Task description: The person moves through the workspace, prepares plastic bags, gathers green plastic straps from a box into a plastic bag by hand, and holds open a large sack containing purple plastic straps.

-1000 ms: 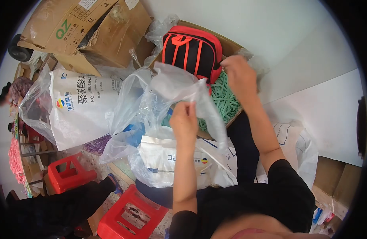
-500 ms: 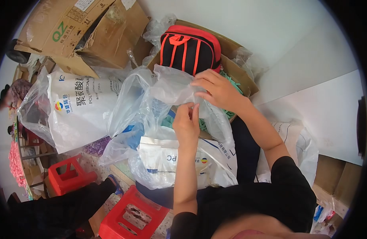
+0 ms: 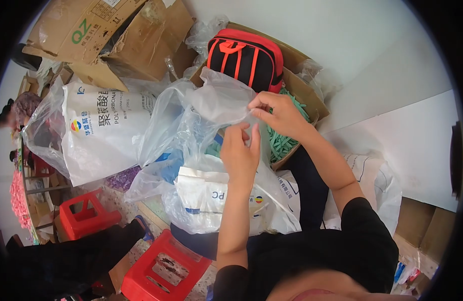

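A thin, clear plastic bag (image 3: 219, 104) spreads out in front of me, over the opening of a cardboard box. My right hand (image 3: 275, 114) pinches its edge at the right. Lower and to the left, my left hand (image 3: 240, 150) is raised beside the bag with thumb and fingers apart; nothing shows between them. Green strips (image 3: 282, 143) lie in the box under and beside my right hand. Beyond them a red and black backpack (image 3: 245, 57) rests on the box. Nearer my body is a white printed sack (image 3: 204, 193).
Torn cardboard boxes (image 3: 146, 42) stand at the upper left, above a large white sack (image 3: 98, 150). Red stools (image 3: 163, 268) are at the lower left, near another person's dark-clothed leg (image 3: 91, 258). A white wall (image 3: 352, 45) rises on the right.
My left hand has opened and come away from the bag's edge. My right hand has closed on the bag, and more green strips show beside it. The view has shifted slightly.
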The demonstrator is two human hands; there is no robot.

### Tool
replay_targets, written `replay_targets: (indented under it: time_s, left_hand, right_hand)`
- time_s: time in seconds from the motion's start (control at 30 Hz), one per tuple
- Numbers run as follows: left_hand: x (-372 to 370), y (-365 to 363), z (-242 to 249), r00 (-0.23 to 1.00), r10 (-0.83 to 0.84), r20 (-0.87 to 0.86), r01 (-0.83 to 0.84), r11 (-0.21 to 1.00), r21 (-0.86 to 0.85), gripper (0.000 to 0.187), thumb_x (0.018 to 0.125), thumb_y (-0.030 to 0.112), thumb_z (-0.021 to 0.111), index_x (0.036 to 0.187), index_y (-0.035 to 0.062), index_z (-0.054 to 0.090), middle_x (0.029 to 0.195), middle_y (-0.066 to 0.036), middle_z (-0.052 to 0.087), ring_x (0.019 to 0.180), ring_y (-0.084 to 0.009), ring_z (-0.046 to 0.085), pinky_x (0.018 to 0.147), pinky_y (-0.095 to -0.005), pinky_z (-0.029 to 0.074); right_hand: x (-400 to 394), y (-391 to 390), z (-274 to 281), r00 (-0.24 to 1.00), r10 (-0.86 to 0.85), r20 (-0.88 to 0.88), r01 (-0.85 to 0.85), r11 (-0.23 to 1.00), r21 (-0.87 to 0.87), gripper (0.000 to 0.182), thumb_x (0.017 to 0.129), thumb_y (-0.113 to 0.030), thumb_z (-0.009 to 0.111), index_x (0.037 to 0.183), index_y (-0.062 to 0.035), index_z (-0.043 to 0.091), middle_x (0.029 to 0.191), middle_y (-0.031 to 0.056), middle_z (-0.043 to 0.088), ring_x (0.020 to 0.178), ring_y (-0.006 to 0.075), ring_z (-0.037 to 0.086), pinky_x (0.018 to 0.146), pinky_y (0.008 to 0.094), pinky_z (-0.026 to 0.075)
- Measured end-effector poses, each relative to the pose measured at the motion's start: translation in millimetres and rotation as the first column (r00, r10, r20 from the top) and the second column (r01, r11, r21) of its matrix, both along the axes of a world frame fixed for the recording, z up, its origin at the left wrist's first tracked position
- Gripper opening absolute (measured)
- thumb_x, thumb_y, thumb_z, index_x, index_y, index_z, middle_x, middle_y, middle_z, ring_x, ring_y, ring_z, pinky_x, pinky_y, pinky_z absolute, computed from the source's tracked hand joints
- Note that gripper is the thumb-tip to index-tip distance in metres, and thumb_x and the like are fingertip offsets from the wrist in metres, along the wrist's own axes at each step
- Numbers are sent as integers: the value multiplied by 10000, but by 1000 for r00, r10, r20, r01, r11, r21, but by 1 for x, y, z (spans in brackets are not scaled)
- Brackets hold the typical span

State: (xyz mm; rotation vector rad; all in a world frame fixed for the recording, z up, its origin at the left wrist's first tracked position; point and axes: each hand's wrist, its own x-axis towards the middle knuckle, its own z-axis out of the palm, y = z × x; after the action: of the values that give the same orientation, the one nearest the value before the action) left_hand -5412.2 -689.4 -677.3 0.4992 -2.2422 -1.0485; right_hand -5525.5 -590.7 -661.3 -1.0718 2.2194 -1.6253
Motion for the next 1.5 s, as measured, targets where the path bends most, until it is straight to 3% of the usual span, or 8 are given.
replay_targets:
  time_s: [0.23,0.33,1.03,1.2,1.23,1.33,1.43,1.5]
  left_hand:
    - [-14,-3,-12,996,-83,-12,79,886,457,176,817,97,646,937,-2,563,783,-62,607,632,-125,568,563,-251,439]
    - [-10,-7,-12,960,-240,-142,258,569,781,151,847,99,620,938,-8,565,807,-60,629,666,-93,574,576,-229,441]
    - [-12,-3,-27,957,-83,-280,280,530,800,83,880,105,589,892,29,557,883,-60,621,771,-118,581,735,-259,476]
    - [-4,-20,-33,855,235,-462,517,-344,783,70,855,40,590,835,74,532,828,-49,597,702,-123,548,629,-261,462]
    - [0,-30,-42,837,280,-470,545,-509,667,87,847,28,591,828,84,528,807,-44,590,681,-125,540,612,-260,459]
    - [16,-60,-51,872,134,-470,479,-429,766,121,832,37,602,802,110,511,726,-3,551,597,-107,503,543,-255,423]
    - [29,-67,-39,945,-115,-306,323,185,928,154,834,89,618,753,110,489,673,25,513,531,-85,432,483,-234,359]
    - [27,-72,-46,995,-58,-82,98,752,652,205,843,128,625,726,90,461,618,34,450,507,-83,356,460,-242,315]
  right_hand:
    - [5,6,4,918,207,338,-198,978,-61,158,848,-160,625,825,-7,593,724,-4,574,670,63,505,613,223,417]
    - [-2,16,-2,824,268,499,-244,963,-115,176,862,-193,607,829,-21,600,722,-9,576,664,77,502,603,241,414]
    - [-7,22,-19,729,227,646,49,924,-380,157,904,-191,539,868,-41,572,764,4,574,726,81,533,670,245,425]
    - [-25,37,-39,462,598,656,194,653,-732,133,909,-176,515,856,-63,561,690,-22,517,604,62,480,542,214,379]
    - [-26,38,-37,601,353,717,259,763,-593,131,906,-177,521,850,-64,557,684,-28,506,595,57,463,536,207,364]
    - [-36,43,-32,808,-299,507,471,846,-251,134,888,-192,549,835,-68,550,673,-45,478,578,46,421,522,198,332]
    - [-64,57,-34,906,-385,175,412,898,-156,138,862,-201,596,826,-78,544,670,-60,457,586,39,396,529,201,322]
    - [-69,66,-22,971,-179,159,190,980,-63,126,848,-172,621,821,-90,530,661,-69,431,603,22,375,542,189,305]
